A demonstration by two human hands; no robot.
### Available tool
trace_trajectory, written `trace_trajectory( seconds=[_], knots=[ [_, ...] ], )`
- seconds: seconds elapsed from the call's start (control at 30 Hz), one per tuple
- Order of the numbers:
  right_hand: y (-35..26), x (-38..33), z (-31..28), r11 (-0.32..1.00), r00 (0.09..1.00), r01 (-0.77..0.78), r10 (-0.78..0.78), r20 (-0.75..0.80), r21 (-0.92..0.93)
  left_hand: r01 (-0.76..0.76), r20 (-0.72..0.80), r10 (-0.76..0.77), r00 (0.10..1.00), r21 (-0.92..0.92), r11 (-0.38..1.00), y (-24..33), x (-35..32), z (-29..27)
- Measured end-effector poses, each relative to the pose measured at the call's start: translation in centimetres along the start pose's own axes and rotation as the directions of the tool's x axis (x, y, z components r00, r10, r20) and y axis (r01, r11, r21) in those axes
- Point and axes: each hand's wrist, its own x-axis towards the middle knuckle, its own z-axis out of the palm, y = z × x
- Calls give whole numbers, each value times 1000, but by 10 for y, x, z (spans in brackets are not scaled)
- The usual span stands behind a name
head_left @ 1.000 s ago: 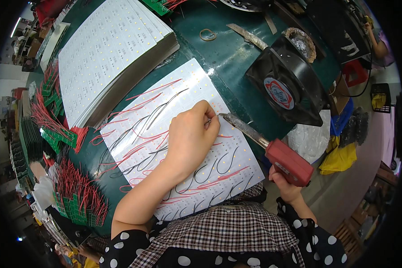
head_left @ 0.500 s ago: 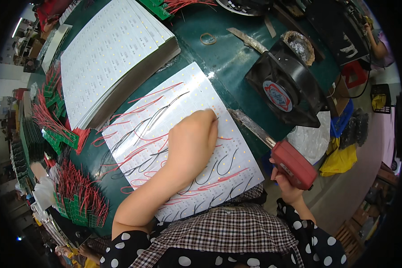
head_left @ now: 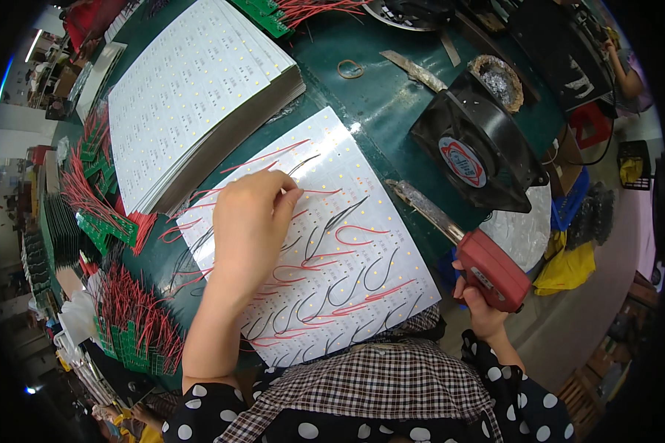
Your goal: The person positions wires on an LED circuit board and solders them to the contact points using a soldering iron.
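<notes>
A white LED board panel (head_left: 414, 284) lies slanted on the bench before me, dotted with small yellow chips. Red and black wires (head_left: 358, 235) are strewn across it in rows. Over its upper left part is my left hand (head_left: 251, 218), thumb and fingers drawn together. A red wire runs out from beside the fingertips, but whether they grip it I cannot make out. At the panel's right side, my right hand (head_left: 484, 310) is wrapped round a red gun-shaped soldering iron (head_left: 491, 269). Its crusty metal end points up-left, beside the panel's right edge.
A thick stack of white LED panels (head_left: 199, 88) stands far left. Green boards with red wires (head_left: 137, 336) are bunched at the left. A black fan (head_left: 473, 144) and a bowl of solder-like metal (head_left: 499, 81) sit far right on the green bench (head_left: 332, 96).
My left hand has moved left across the panel from near its right middle, uncovering wires there. The soldering iron stays in my right hand, nearly unmoved.
</notes>
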Motion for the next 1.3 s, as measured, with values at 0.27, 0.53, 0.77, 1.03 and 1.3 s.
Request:
trace_trajectory(
  seconds=[0.27,0.53,0.77,1.03,1.3],
  knots=[
    [-8,5,1,999,1000,-19,19,-12,33,-22,-51,-10,999,-579,815,-2,30,2],
    [-13,11,11,992,998,-41,45,-32,120,229,204,-118,972,-709,667,11,40,13],
    [-12,11,8,996,998,-50,48,27,75,-30,137,79,987,-329,944,13,30,23],
    [-10,19,14,999,997,-46,47,58,-9,-53,103,87,991,-294,954,10,24,40],
    [-17,22,23,987,990,-132,136,-34,95,-42,92,67,993,-249,968,13,23,44]
  ],
)
